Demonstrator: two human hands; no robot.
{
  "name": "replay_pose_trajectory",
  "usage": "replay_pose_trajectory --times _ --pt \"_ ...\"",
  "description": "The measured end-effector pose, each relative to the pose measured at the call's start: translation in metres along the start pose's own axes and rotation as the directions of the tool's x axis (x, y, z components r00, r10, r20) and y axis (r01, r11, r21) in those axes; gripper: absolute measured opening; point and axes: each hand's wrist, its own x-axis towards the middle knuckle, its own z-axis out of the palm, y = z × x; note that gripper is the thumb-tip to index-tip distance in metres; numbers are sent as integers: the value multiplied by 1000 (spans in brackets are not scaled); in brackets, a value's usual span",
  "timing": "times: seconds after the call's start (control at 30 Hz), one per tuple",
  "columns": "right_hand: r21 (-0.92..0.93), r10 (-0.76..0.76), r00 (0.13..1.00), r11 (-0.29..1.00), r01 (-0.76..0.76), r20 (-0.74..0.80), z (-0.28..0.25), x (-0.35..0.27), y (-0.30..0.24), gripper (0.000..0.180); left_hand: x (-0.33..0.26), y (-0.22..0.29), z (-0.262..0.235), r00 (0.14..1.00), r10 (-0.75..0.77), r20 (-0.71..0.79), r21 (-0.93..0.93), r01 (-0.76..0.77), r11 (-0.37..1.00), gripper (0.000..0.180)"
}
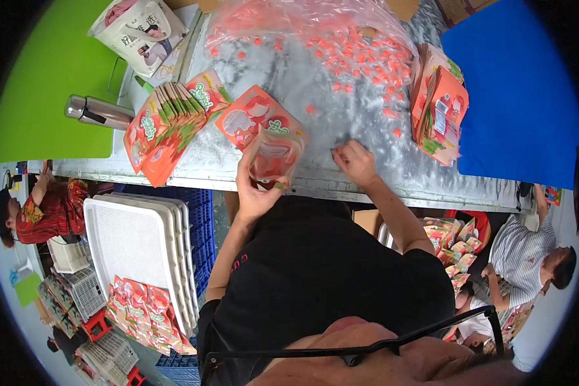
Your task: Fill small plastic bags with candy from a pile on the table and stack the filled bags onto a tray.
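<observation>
My left hand (254, 190) holds an open red snack pouch (273, 154) upright at the near edge of the grey table (341, 174). My right hand (356, 162) rests on the table beside it, fingers curled over small red candies; what it grips is hidden. Several loose red candies (354, 61) lie scattered across the table under a clear plastic bag (283, 19). A flat red pouch (248, 119) lies just beyond the held one.
A fanned stack of pouches (167, 122) lies to the left, another stack (441, 106) to the right. A steel flask (100, 110) and white bag (141, 32) stand far left. White trays (138, 251) sit below. Two seated people work nearby.
</observation>
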Motion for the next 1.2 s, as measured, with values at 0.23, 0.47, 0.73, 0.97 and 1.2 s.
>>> replay_pose_trajectory --times 0.23,0.47,0.73,0.97,1.2 --pt "818 763 614 213 -534 203 -9 43 2 16 5 3 6 989 -85 -120 -129 70 989 87" --pt "959 647 710 -229 -168 278 -71 144 -70 12 11 0 16 996 89 9 -69 -88 994 82" --pt "971 413 884 -4 -240 220 -55 162 -121 30 18 10 18 992 125 24 47 -126 991 87" --pt "960 155 973 197 -200 171 -55 158 -118 35 20 10 17 993 118 -19 51 -117 992 87" --pt "968 165 974 170 -185 157 -55 164 -132 38 22 10 14 982 178 -62 139 -168 976 86"
